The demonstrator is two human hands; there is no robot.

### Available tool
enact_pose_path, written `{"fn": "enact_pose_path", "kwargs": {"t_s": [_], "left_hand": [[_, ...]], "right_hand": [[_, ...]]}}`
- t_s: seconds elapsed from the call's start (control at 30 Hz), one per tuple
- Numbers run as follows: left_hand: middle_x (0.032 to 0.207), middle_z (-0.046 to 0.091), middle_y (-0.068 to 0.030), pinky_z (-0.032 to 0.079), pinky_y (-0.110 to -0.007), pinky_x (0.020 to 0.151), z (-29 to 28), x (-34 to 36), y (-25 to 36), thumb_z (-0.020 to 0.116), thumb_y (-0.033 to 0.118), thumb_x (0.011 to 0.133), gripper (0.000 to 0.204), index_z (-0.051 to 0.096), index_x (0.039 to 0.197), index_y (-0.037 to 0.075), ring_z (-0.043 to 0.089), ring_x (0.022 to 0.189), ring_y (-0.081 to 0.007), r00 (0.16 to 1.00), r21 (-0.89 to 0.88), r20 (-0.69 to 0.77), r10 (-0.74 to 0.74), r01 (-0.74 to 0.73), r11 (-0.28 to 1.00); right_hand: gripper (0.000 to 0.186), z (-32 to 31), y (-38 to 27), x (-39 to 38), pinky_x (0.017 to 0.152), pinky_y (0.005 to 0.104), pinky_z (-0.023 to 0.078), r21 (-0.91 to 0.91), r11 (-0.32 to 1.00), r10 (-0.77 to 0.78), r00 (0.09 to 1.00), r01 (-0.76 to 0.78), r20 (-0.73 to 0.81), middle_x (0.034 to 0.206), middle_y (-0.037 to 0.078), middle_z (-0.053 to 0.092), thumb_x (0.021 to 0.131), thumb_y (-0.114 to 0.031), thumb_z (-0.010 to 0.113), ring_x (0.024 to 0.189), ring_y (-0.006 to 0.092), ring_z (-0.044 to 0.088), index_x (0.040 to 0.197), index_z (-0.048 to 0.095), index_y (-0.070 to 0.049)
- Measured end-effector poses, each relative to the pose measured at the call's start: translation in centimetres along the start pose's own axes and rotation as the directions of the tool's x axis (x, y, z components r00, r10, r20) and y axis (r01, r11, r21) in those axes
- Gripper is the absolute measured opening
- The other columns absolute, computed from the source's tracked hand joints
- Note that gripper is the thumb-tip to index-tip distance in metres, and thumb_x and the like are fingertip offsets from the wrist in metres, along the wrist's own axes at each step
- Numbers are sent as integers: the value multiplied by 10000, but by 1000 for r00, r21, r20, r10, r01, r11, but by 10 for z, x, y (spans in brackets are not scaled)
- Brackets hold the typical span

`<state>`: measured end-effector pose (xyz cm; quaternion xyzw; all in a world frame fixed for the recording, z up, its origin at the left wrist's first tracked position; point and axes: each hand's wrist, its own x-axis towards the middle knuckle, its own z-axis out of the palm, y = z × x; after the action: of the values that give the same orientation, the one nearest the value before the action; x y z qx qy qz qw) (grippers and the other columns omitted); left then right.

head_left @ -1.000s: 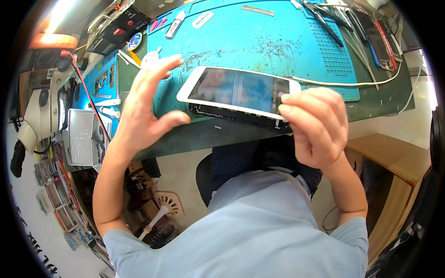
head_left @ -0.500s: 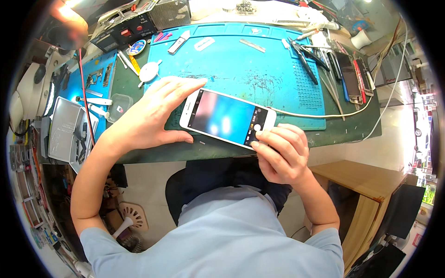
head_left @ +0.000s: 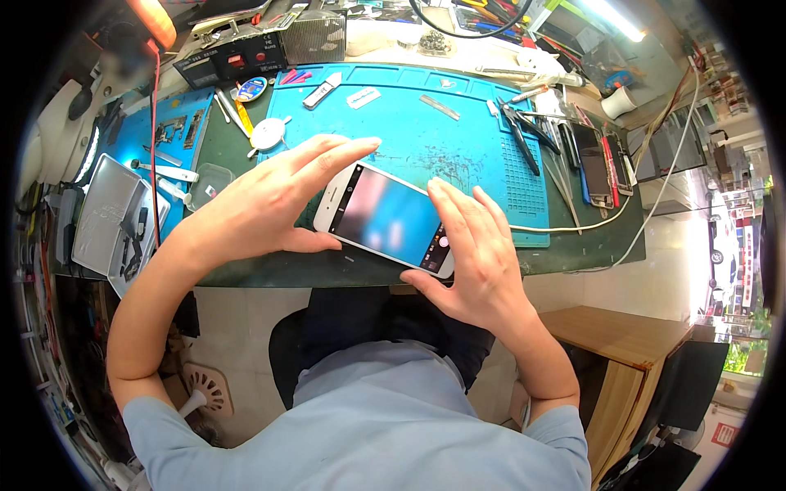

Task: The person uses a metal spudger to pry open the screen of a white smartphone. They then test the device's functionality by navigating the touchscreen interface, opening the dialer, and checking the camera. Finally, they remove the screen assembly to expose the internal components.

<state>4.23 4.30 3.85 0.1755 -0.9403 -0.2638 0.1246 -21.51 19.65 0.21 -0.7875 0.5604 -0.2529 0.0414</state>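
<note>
Left of you, an open tin [head_left: 113, 200] sits at the end of the green table [head_left: 573, 254]. Your left hand [head_left: 266, 196] has its fingers spread around the left end of the phone [head_left: 385, 214], by the near edge of the blue mat [head_left: 393, 114]; your right hand [head_left: 483, 262] spans its right end, whether pinching I cannot tell. Farther right, pliers [head_left: 517, 144] lie on the mat, and a wooden cabinet [head_left: 614, 334] stands beyond the table.

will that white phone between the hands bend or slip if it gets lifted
The white phone will probably stay stiff, since its long edges look straight. Its shiny screen suggests a slippery face. That glassy surface may crack if dropped, and the table ends close by.
</note>
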Motion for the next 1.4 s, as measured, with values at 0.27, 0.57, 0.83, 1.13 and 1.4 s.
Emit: {"fn": "enact_pose_path", "kwargs": {"t_s": [0.27,0.57,0.83,1.13,1.4], "left_hand": [[1505,492,-168,482,-475,1109,-18,12,8,913,160,667,1072,362,1583,81,546,1312,-395,991,127,-26,133,-129,983],[1641,358,-197,393,-468,1193,8,46,-9,896,230,821,1135,150,1665,86,473,1446,-313,929,-477,-360,87,-263,839],[1598,410,-133,361,-468,1212,79,87,20,458,635,1032,858,242,1628,58,422,1473,-279,980,-982,-175,-96,-166,95],[1453,566,-151,487,-443,1116,62,133,31,274,832,964,995,434,1517,20,586,1319,-256,982,-991,-100,-162,-114,-77],[1468,539,-175,446,-551,1151,67,142,11,307,808,982,943,454,1512,42,586,1314,-316,995,-900,-98,-29,-102,-424]], "right_hand": [[999,5,2,3,1093,518,435,-69,998,-26,984,14,-178,1384,199,579,704,-283,891,1211,361,593,1525,416,30],[1103,1,6,12,1032,487,449,-29,990,107,858,-140,-502,1225,208,648,679,-315,916,1112,361,641,1539,356,92],[1089,0,-1,37,1009,477,455,169,948,318,782,-269,-537,1230,209,646,727,-410,890,1138,370,625,1529,353,94],[1089,-4,16,58,1043,479,430,127,962,272,811,-242,-518,1327,240,631,842,-547,817,1196,376,618,1550,298,97],[453,-37,57,55,846,435,494,48,966,232,762,-255,-605,967,74,746,997,-334,677,863,256,698,1292,628,7]]}}
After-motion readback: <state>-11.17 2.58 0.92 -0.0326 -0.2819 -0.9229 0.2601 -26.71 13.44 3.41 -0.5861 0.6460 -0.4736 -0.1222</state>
